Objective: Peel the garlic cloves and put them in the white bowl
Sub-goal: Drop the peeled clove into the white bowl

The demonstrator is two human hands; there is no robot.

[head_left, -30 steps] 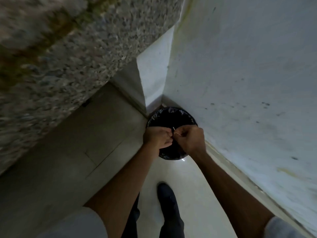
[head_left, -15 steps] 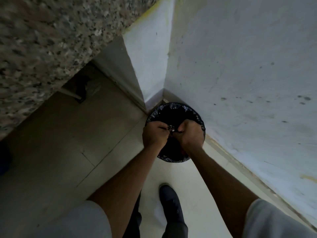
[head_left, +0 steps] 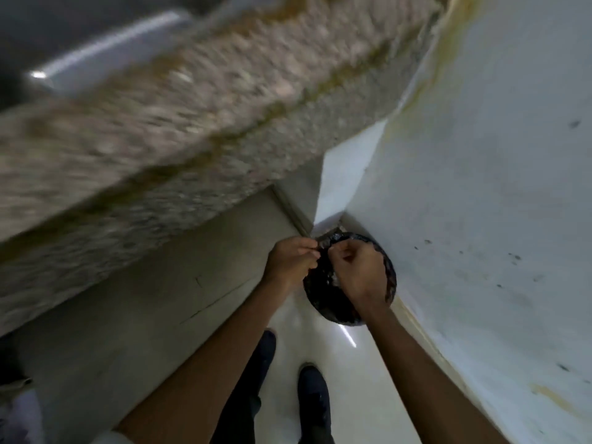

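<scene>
Lower centre: left hand (head_left: 290, 261) and right hand (head_left: 358, 270) closing fingertips, contents unclear, presumably pinching light, papery garlic skin, over round black-lined bin (head_left: 336, 302).

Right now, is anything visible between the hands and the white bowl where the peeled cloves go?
Cannot judge: no white bowl is in view. Both hands, left hand and right hand, are curled together over a black-lined bin on the floor by the wall.
</scene>
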